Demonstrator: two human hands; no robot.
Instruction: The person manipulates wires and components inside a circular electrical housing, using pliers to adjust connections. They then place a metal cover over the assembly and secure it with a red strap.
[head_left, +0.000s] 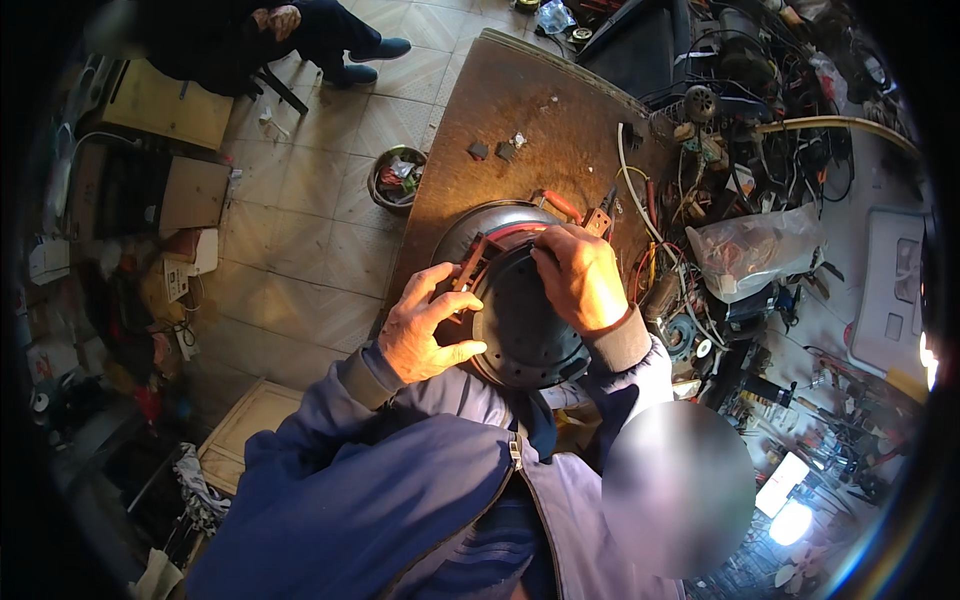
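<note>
A black round appliance base (530,320) with small holes around its face is tilted up near my lap, at the table's near edge. My left hand (430,325) is at its left side, thumb and forefinger against the rim, the other fingers by a reddish-brown bracket-like strip (474,265). From the upper right my right hand (582,275) grips the base's edge with curled fingers. Whether a small part sits under those fingertips is hidden. Behind the base shows a shiny metal round rim (465,228). A red-handled tool (562,206) lies just beyond.
The brown wooden table (450,140) bears a few dark scraps (490,150). Cables, a clear plastic bag (755,250) and heaped parts crowd the right. A waste bin (397,178) stands left of the table. Another person (290,35) sits at the far left.
</note>
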